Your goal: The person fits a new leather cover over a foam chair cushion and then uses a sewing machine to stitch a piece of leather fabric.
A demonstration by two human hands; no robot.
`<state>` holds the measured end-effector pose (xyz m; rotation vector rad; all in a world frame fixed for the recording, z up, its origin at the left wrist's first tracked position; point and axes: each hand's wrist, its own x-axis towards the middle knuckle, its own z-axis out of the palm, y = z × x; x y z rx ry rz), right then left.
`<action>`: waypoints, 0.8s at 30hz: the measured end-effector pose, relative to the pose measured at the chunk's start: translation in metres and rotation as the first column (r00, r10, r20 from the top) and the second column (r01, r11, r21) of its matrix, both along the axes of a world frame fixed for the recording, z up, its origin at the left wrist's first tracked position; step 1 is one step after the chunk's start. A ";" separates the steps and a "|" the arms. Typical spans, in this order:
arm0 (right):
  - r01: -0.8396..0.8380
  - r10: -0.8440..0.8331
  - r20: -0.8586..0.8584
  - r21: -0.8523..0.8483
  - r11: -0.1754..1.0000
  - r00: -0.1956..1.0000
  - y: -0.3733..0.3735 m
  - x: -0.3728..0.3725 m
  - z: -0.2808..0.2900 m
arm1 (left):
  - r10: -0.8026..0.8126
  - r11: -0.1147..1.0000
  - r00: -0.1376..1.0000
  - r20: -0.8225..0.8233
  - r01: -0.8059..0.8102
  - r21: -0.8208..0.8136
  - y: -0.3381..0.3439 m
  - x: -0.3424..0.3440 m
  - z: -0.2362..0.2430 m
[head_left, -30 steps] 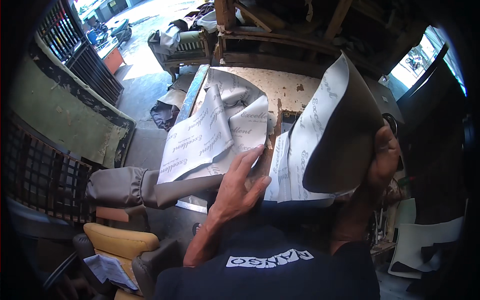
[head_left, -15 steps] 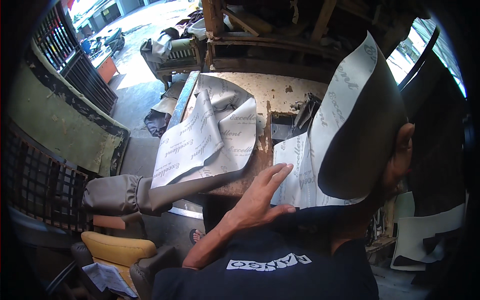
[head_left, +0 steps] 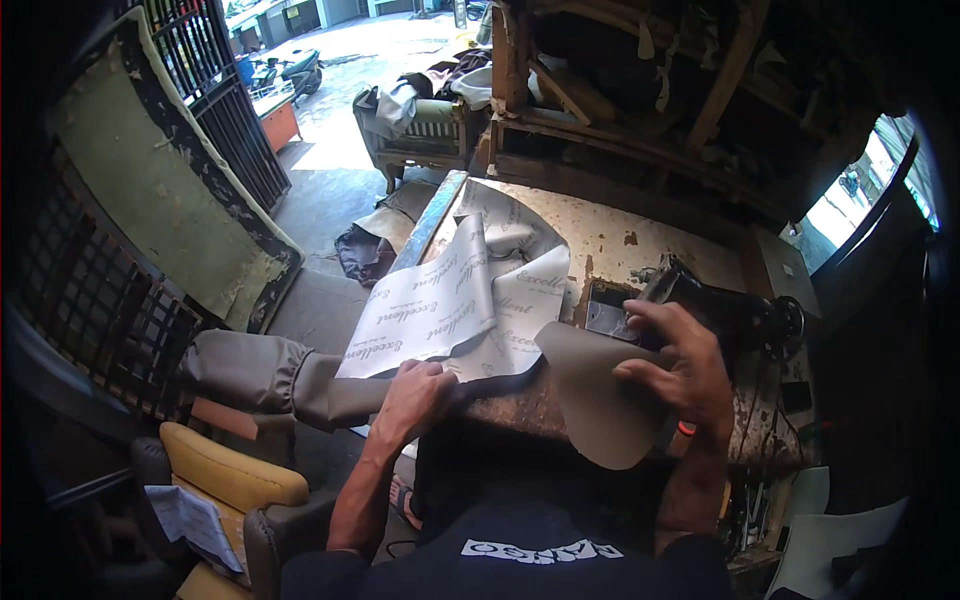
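My left hand has curled fingers gripping the near edge of white-backed, grey-brown upholstery material, which lies folded on a worn wooden table. A long grey-brown section with a gathered band extends off to the left. My right hand has thumb and fingers apart over a round-edged grey-brown piece at the table's front. Behind that hand are a black sewing machine and a dark rectangular plate, whose details are partly hidden.
A padded panel leans at the left, with a yellow-and-grey cushioned seat below. A fabric-laden armchair and wooden frames stand behind the table. A doorway shows a scooter outside.
My right hand has lowered the raised piece, which now shows its grey-brown face, and has opened. My left hand has moved left and closed on the material's edge. The view has shifted.
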<state>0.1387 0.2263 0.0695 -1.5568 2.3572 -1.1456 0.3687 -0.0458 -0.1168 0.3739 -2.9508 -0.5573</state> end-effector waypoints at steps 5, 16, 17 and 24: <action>-0.436 0.444 -0.006 0.168 0.884 0.896 -0.067 0.006 -0.106 | -0.057 0.994 0.977 -0.206 0.075 0.080 0.024 0.011 0.048; -0.228 0.287 -0.270 0.232 0.946 0.919 -0.090 -0.036 -0.109 | 0.264 0.951 0.913 0.310 -0.300 0.075 -0.010 0.110 0.062; -0.216 0.270 -0.282 0.209 0.954 0.921 -0.085 -0.033 -0.107 | 0.274 0.948 0.886 0.374 -0.314 0.049 -0.024 0.142 0.036; -0.257 0.293 -0.100 0.275 0.926 0.951 -0.021 -0.045 -0.080 | 0.665 0.723 0.717 -0.207 -0.688 -0.060 -0.058 0.214 0.084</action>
